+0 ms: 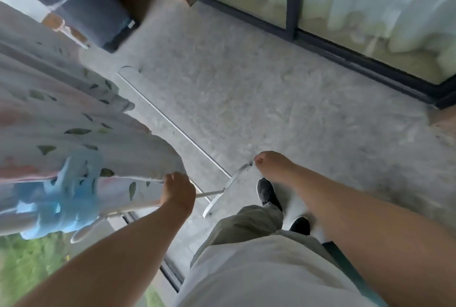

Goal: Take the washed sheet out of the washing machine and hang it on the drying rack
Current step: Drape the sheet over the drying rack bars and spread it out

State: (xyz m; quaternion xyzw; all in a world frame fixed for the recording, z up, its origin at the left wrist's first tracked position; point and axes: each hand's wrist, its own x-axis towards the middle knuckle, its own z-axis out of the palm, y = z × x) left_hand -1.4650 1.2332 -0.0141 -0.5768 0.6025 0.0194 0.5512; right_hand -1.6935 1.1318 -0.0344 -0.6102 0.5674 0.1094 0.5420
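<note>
Though blurry, sheet [74,134] in left hand [176,192].

No legible text, brand, number or sign observed; small pale label [130,24] on dark bin [81,3], upper left, too blurred to read; sheet [61,114] print shows leaf shapes only.
</note>
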